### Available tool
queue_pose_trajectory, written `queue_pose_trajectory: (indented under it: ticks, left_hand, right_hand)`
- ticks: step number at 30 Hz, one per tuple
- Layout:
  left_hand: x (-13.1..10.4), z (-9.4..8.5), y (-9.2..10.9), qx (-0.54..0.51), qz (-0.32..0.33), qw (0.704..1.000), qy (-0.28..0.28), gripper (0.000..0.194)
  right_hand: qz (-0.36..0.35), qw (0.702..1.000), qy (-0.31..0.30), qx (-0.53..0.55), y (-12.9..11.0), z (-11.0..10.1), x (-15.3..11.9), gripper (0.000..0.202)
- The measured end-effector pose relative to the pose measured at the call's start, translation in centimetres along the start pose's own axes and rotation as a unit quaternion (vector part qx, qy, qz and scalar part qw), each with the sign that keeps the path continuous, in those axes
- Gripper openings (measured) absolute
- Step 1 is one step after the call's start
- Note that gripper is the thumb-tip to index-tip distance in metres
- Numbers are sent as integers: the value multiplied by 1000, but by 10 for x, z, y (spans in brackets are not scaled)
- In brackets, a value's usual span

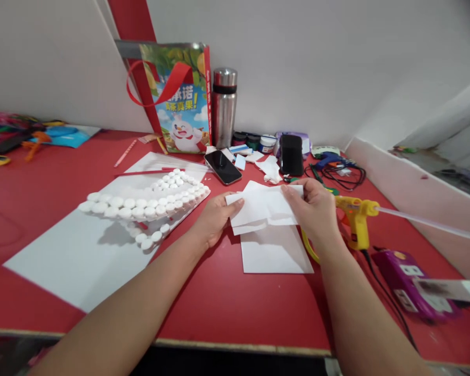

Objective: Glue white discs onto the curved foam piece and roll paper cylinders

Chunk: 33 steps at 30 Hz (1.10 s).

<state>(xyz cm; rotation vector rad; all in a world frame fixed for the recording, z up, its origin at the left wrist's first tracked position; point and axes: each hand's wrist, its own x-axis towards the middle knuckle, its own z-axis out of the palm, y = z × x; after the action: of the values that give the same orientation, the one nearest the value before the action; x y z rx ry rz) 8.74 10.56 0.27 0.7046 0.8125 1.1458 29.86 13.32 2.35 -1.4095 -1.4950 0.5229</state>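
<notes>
Both my hands grip a folded or layered piece of white paper (258, 204) above the table. My left hand (218, 216) pinches its left end, thumb on top. At the opposite end, my right hand (313, 206) holds it between thumb and fingers. Below lies a flat white sheet (276, 256) on the red tabletop. To the left stands a model covered with rows of white round pieces (141, 202), resting over a large white sheet (74, 261). A yellow glue gun (356, 219) with a clear glue stick sits just right of my right hand.
A purple power strip (411, 282) lies at the right with a cable. Behind are a phone (223, 167), paper scraps (269, 168), a black device (291, 155), paint jars (267, 143), a steel flask (224, 107) and a printed bag (182, 104). A low white wall (415, 203) edges the right side.
</notes>
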Motion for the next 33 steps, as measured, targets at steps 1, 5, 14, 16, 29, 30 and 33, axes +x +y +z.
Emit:
queue_pose_trajectory:
  ticks: [1,5,14,16,29,30,33]
  left_hand:
    - [1,-1,1,-5,0,1000,-6,42]
    - [3,-5,4,-47,-5,999,-3,30]
    - [-1,-2,12,-61,-15,998,26,19]
    - [-1,-2,11,-48,-10,999,22,22]
    - [-4,0,3,14,9,1000,-17,39]
    - [-4,1,2,23,8,1000,-19,42]
    - [-5,1,-1,47,9,999,-14,45]
  right_hand:
    - [15,1000,-4,21,0,0,1,24]
    - [169,965,-78,184,-7,-4,2,38]
    - [307,865,-265,296,-13,-19,-2,35]
    - [294,862,-277,308,-12,-19,-3,36]
    - [260,876,-234,331,-16,-9,-7,41]
    - [257,878,-227,334,-16,-8,-7,42]
    - [256,881,-211,338,-18,-8,-8,43]
